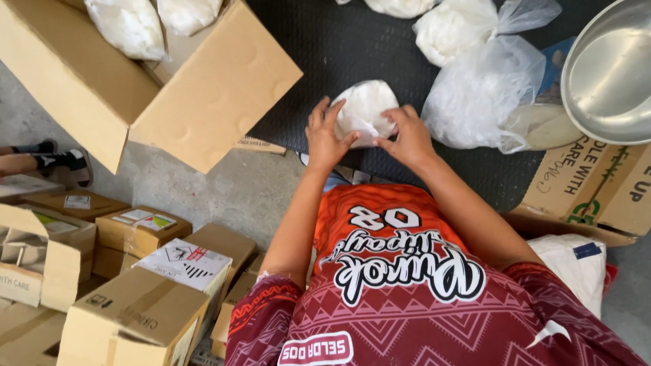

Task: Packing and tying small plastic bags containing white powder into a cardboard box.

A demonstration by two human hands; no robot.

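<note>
A small clear plastic bag of white powder point(364, 108) rests on the black mat point(352, 47) right in front of me. My left hand point(325, 132) grips its left side and my right hand point(407, 135) pinches its right side; both hold the bag together. My red patterned shirt point(407, 291) fills the lower middle of the view.
Several larger bags of white powder point(475, 88) lie to the right, beside a metal bowl point(607, 68) on a cardboard box point(597, 183). An open carton point(122, 81) holding white bags sits upper left. Small cardboard boxes point(135, 291) pile at lower left. Another person's sandalled foot point(64, 163) shows at far left.
</note>
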